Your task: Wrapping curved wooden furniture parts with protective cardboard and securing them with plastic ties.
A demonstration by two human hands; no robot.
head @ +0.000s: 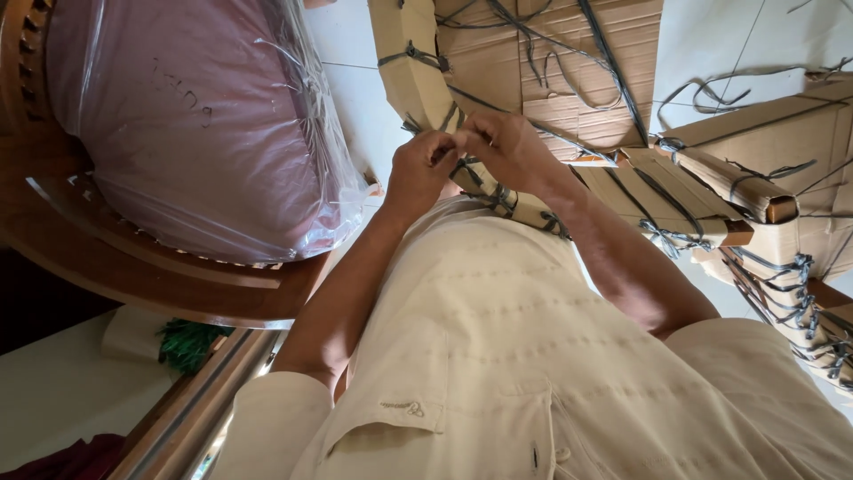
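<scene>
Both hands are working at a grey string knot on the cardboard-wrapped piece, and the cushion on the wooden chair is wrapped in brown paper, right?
Not quite. In the head view the left hand and right hand do meet at a grey string tie on the cardboard-wrapped piece, but the pink cushion on the wooden chair is wrapped in clear plastic film, not brown paper.

- Floor [711, 36]: pale square tiles with thin grout lines, brightly lit.
- Wooden chair [133, 267]: 1, curved dark-brown frame with carved edge, at the left.
- Cushion [187, 124]: 1, pink, wrapped in clear plastic film, set within the chair frame.
- Green tufted item [187, 342]: 1, beneath the chair; kind unclear.
- Wall [53, 400]: pale, lower left.
</scene>
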